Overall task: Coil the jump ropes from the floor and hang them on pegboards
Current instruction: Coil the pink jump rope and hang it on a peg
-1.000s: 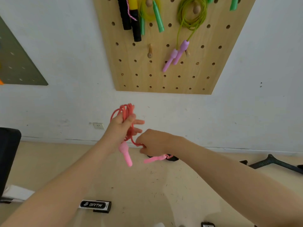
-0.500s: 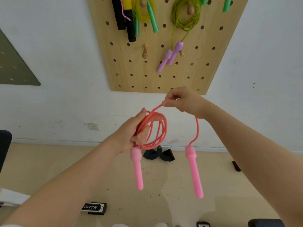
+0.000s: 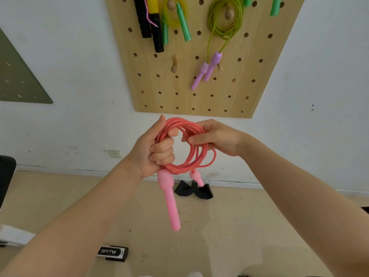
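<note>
Change: since half a second earlier, the right hand (image 3: 216,137) had been brought down and in to the coil, and the last free length with the second handle (image 3: 196,177) had been gathered up to the loops.
Left hand: the left hand (image 3: 153,150) was closed in a fist round the 9 o'clock side of the pink jump rope (image 3: 191,148).
Right hand: its fingers were curled over the coil at 2 o'clock, thumb laid against the strands.
Place: the coil was held in the air in front of the wall, below the pegboard (image 3: 179,84), well above the floor (image 3: 239,226).
Axis: the coil was held upright, its opening turned towards the camera; the first handle (image 3: 169,200) hung lengthwise towards 6 o'clock, slightly tilted.
Risk: the loops could be sprung apart if either grip were loosened, since nothing was seen binding them; the dangling handles could be swung and snagged on the way to the free peg (image 3: 174,63).
</note>
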Action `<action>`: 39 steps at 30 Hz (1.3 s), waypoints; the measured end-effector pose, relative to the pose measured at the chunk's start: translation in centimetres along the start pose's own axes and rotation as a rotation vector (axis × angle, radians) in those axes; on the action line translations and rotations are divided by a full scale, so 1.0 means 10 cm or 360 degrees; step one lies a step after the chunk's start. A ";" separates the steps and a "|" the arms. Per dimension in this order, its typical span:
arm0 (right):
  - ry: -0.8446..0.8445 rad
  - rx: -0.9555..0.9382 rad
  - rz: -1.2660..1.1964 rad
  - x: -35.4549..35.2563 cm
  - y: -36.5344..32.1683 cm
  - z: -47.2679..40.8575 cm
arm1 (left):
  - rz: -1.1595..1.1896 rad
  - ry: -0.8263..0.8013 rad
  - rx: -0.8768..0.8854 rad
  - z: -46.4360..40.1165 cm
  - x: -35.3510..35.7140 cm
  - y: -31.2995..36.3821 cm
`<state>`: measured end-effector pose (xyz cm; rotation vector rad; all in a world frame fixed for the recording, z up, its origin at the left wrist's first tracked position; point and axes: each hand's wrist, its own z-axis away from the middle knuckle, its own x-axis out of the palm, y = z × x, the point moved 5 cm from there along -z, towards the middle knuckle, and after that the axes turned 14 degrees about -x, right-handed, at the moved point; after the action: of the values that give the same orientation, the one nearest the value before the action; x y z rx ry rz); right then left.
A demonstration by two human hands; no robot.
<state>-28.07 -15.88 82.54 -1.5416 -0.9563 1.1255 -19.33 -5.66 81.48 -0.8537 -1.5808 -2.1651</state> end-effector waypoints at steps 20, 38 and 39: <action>-0.0945 0.0563 0.1614 0.81 0.44 -0.04 | -0.0060 0.1334 0.0416 0.31 -0.68 0.23; -0.0811 -0.0060 0.1721 1.47 -0.22 -0.56 | -0.1097 0.1161 -0.0236 0.74 -0.93 0.11; -0.0747 -0.0100 0.1693 1.47 -0.25 -0.55 | -0.0934 0.1115 -0.0249 0.77 -0.95 0.10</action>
<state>-18.96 -2.85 82.54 -1.9230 -0.3944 2.2831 -9.36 0.48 77.81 0.3947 -1.3866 -2.5730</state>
